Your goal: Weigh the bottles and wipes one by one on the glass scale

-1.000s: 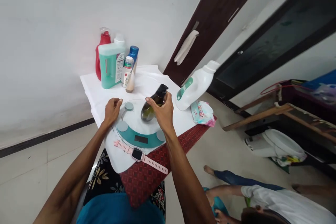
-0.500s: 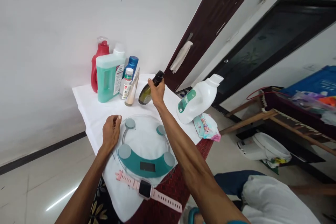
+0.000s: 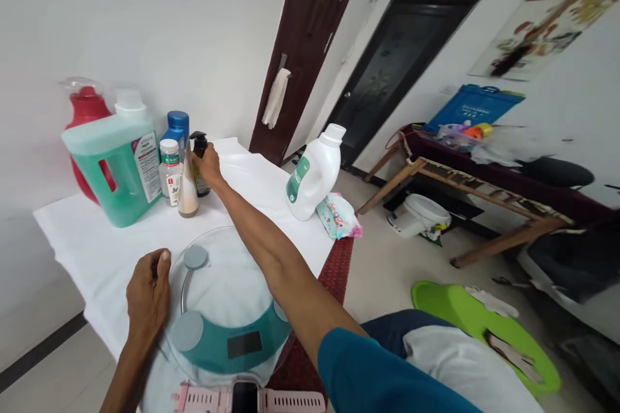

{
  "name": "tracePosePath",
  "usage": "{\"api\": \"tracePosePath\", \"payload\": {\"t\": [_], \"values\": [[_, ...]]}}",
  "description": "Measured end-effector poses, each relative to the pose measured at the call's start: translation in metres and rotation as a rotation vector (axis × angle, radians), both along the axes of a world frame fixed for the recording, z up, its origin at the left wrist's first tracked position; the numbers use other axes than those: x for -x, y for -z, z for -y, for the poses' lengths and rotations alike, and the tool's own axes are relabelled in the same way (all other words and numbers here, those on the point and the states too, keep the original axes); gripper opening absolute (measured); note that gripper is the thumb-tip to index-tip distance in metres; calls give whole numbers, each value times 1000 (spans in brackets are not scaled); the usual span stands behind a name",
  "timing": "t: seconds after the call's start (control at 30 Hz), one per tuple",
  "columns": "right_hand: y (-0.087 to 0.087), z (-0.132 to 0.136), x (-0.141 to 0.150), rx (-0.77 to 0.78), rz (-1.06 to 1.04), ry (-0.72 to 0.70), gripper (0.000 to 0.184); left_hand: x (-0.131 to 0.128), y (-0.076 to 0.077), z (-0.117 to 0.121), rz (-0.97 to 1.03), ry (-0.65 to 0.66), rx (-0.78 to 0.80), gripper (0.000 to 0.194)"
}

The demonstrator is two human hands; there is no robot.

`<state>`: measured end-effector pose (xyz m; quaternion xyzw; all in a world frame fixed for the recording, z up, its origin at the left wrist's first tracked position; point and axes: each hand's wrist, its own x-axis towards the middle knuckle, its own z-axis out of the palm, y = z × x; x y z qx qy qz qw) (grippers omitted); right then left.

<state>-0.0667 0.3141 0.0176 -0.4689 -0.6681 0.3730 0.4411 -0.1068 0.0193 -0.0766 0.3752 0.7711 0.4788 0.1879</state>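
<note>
My right hand [image 3: 209, 164] is closed around a dark pump bottle [image 3: 201, 184], which stands upright at the back of the white-covered table, right behind a beige tube [image 3: 188, 190]. Beside the tube are a clear bottle with a white cap [image 3: 170, 174] and a blue bottle [image 3: 178, 126]. My left hand [image 3: 149, 290] rests with curled fingers at the left edge of a round glass bathroom scale [image 3: 217, 345]; nothing shows in it. A pink-strapped smartwatch [image 3: 245, 397] lies in front of the scale.
A green jug [image 3: 121, 200] and a red bottle [image 3: 87, 110] stand at the back left. On the right are a white jug [image 3: 320, 171] and a wipes pack [image 3: 336, 214]. Beyond stand a wooden-framed bench [image 3: 421, 171], a white bucket [image 3: 423, 210] and a green tub [image 3: 436, 297].
My right hand has moved the dark bottle left, from tilted to upright beside the tube. My view has turned to the right. My left hand stays by the scale.
</note>
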Motion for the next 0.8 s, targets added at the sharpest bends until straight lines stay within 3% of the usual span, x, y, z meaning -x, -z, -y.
{"api": "tracePosePath", "payload": {"t": [0.17,0.3,0.43,0.53,0.63,0.73,0.8], "values": [[-2,10,-17,-32,108,-120,55,0,-4,1,-49,7,12,59],[-5,35,-68,-147,123,-71,71,1,-5,2,-81,15,29,59],[-15,63,-163,-571,170,143,64,1,-6,2,-80,24,33,58],[-23,68,-238,-715,135,537,65,2,-6,1,-82,25,39,58],[-23,60,-289,-536,63,774,65,2,-5,2,-73,24,35,58],[-13,50,-308,-236,-65,747,48,0,-5,4,-68,15,18,56],[-6,45,-309,-136,-108,689,36,-2,-5,5,-60,8,5,56]]}}
